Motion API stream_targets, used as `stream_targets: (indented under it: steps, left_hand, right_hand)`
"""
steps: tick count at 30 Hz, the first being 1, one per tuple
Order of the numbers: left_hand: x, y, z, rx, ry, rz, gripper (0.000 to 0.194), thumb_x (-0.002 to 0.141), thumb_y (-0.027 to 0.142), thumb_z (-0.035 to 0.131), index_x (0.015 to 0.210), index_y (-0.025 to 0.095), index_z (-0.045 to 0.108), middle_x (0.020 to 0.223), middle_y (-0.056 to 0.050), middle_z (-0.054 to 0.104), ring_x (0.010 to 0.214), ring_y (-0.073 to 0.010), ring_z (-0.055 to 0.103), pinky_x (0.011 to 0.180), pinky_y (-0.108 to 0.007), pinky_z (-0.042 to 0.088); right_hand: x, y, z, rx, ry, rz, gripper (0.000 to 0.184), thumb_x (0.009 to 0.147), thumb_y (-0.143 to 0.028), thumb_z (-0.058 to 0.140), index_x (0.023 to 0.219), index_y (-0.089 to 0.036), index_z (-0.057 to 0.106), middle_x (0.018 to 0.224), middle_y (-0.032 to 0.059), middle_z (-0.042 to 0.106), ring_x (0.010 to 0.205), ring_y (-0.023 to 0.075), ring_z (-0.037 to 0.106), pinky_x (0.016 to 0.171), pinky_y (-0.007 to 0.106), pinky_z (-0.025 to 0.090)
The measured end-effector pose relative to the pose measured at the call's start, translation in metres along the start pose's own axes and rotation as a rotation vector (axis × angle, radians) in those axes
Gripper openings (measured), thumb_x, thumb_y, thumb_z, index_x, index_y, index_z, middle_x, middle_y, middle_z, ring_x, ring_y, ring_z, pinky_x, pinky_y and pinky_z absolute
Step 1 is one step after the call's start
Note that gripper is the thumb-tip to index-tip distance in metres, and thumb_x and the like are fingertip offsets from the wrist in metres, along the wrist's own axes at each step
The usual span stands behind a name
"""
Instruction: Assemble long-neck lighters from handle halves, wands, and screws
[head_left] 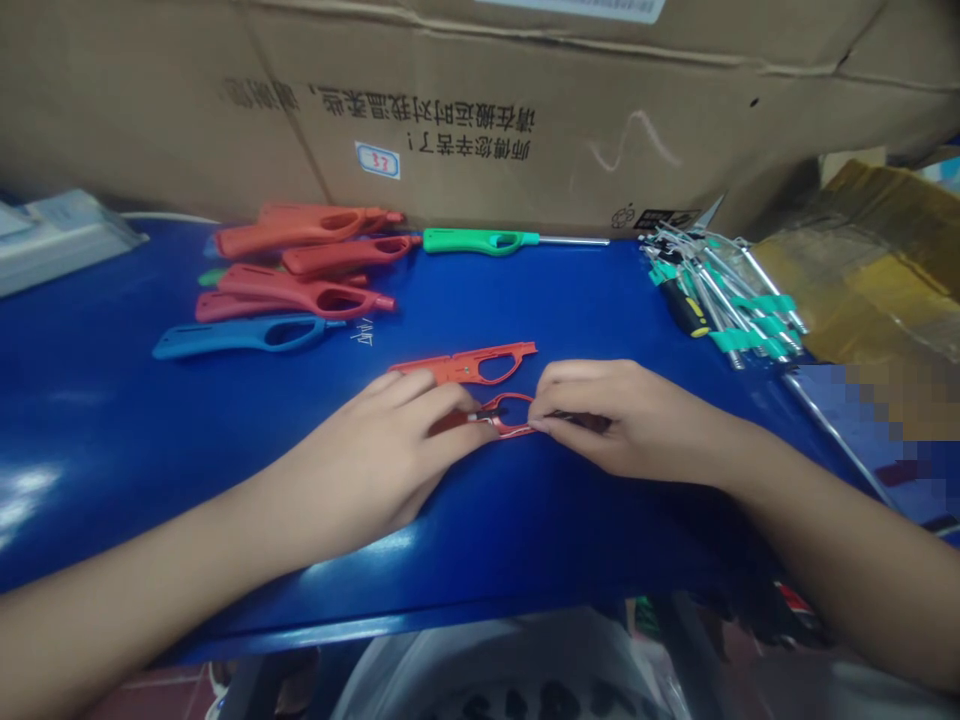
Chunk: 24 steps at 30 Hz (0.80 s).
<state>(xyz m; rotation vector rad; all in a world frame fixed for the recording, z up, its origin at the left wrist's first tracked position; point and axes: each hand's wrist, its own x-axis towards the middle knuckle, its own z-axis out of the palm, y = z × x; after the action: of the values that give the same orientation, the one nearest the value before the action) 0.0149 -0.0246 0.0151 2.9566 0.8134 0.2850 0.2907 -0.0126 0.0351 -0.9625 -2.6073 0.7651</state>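
Observation:
Low over the blue table, my left hand [409, 440] is closed on the handle end of a red lighter half-shell [517, 432], its thumb and fingers pinching near a small black part [491, 412]. At the shell's other end the fingertips of my right hand [615, 415] are pinched together on the shell's tip. Something dark shows under the right fingers; I cannot make out what it is. Just beyond both hands lies a second red half-shell [469, 365], hollow side up, partly covered by my left fingers.
Several red lighter bodies [300, 290] and a blue one [240, 338] lie at the left. A green lighter [480, 241] with a metal tube lies at the back. Metal tubes with green parts [739, 290] are heaped at the right, beside a screwdriver [686, 308]. A cardboard box [450, 60] stands behind.

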Motion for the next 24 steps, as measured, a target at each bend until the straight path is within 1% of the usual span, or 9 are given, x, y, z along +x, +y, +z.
stream_targets:
  steps: [3,7,12,18,21,24]
  left_hand:
    - [-0.0006,0.0000,0.0008,-0.006,0.008,-0.003,0.038,0.099,0.017,0.053,0.134,0.027,0.064,0.124,-0.010,0.065,0.110,-0.0293,0.058,0.093,-0.046,0.050]
    - [-0.0021,-0.0006,0.0011,-0.014,0.012,0.007,0.039,0.099,0.017,0.051,0.135,0.026,0.063,0.126,-0.011,0.064,0.112,-0.0316,0.058,0.091,-0.048,0.051]
    - [-0.0028,-0.0010,-0.0005,-0.021,0.021,0.026,0.041,0.099,0.015,0.050,0.136,0.026,0.063,0.125,-0.011,0.065,0.110,-0.0321,0.059,0.088,-0.048,0.051]
    - [-0.0038,-0.0018,0.0001,-0.010,0.021,0.002,0.039,0.099,0.018,0.054,0.136,0.028,0.062,0.128,-0.009,0.065,0.109,-0.0283,0.060,0.090,-0.044,0.049]
    - [-0.0040,-0.0023,0.0000,-0.013,0.022,0.013,0.040,0.099,0.017,0.053,0.137,0.028,0.062,0.128,-0.009,0.065,0.112,-0.0295,0.059,0.091,-0.045,0.049]
    - [-0.0038,-0.0023,-0.0010,-0.012,0.032,0.034,0.041,0.100,0.016,0.050,0.137,0.027,0.063,0.124,-0.010,0.067,0.111,-0.0315,0.060,0.088,-0.046,0.050]
  right_hand:
    - [0.0006,0.0002,0.0018,0.013,0.037,-0.010,0.016,0.099,-0.017,0.055,0.094,-0.018,0.071,0.097,0.0050,0.070,0.086,0.0150,0.064,0.077,0.028,0.045]
    - [0.0004,0.0003,0.0036,0.032,0.060,-0.021,0.016,0.097,-0.016,0.057,0.093,-0.018,0.073,0.093,0.0045,0.070,0.081,0.0135,0.063,0.073,0.026,0.045]
    - [-0.0008,-0.0001,0.0030,0.007,0.031,-0.010,0.016,0.096,-0.016,0.059,0.093,-0.017,0.075,0.094,0.0046,0.070,0.080,0.0132,0.062,0.071,0.026,0.044]
    - [-0.0004,-0.0008,0.0013,-0.015,0.046,-0.024,0.015,0.096,-0.015,0.058,0.092,-0.017,0.073,0.092,0.0045,0.071,0.078,0.0125,0.062,0.070,0.025,0.044]
    - [-0.0011,-0.0011,0.0015,-0.012,0.048,-0.022,0.015,0.096,-0.016,0.058,0.092,-0.017,0.072,0.092,0.0043,0.071,0.077,0.0125,0.062,0.070,0.025,0.043]
    - [-0.0019,-0.0007,0.0025,-0.019,0.034,-0.021,0.016,0.097,-0.016,0.058,0.091,-0.017,0.073,0.093,0.0043,0.070,0.079,0.0133,0.062,0.071,0.026,0.043]
